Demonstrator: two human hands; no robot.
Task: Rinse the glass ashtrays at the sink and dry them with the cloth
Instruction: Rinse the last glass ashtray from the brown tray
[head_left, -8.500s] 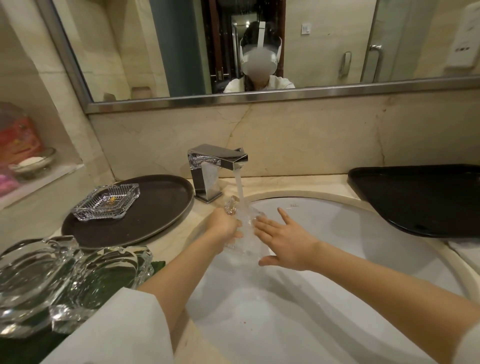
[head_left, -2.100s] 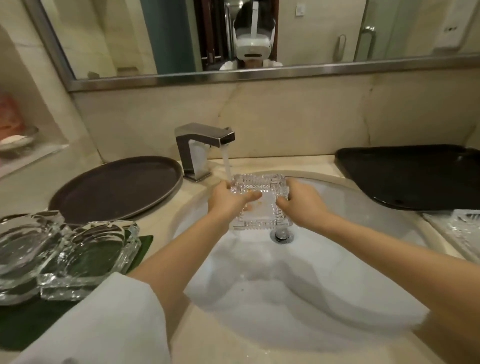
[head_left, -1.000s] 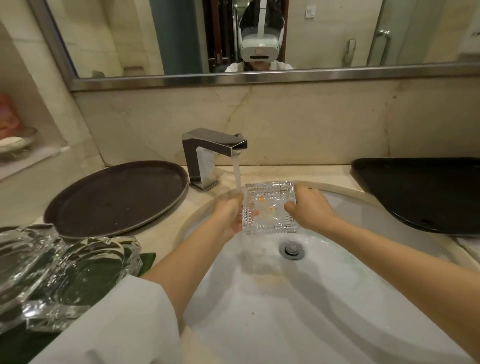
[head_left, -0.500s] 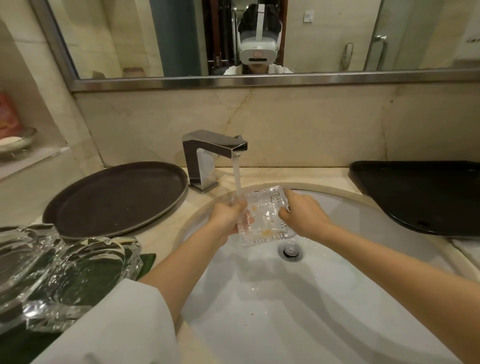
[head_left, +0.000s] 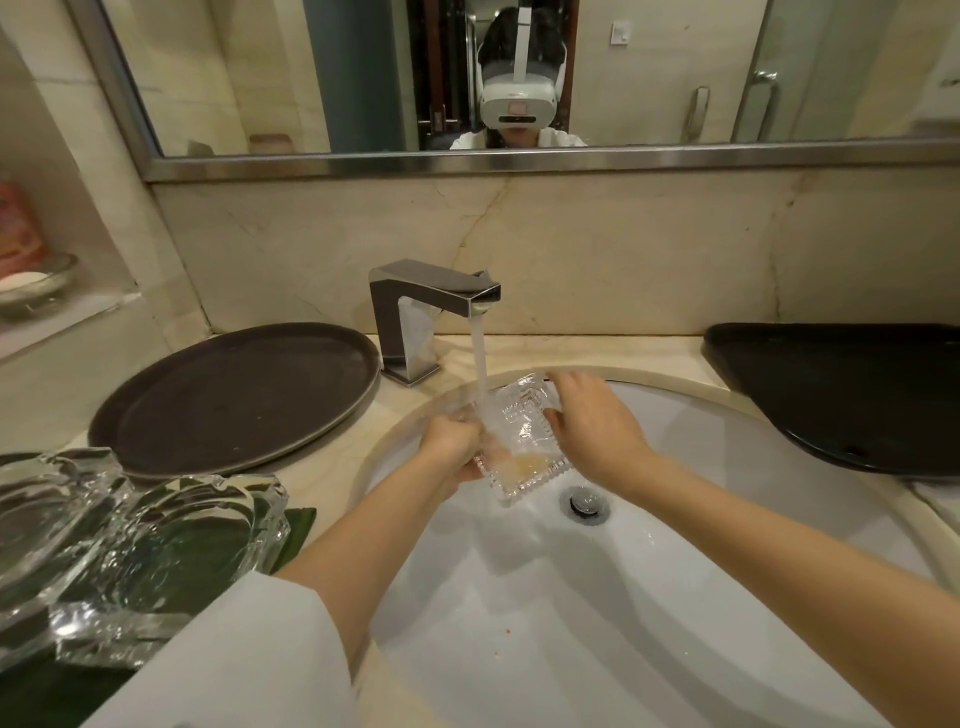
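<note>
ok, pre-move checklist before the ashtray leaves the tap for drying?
1. Grip: left hand and right hand both hold the square ashtray, tilted over the sink: ok.
2. Rinse done: yellowish residue shows at its lower end: not ok.
3. Water: faucet running onto the glass: not ok, shut it off first.
4. Drying cloth: none in view: cannot tell.
5. Set-down spot: round brown tray bare: ok.
6. Path: two large glass ashtrays sit near the left sleeve: not ok, tight.
</note>
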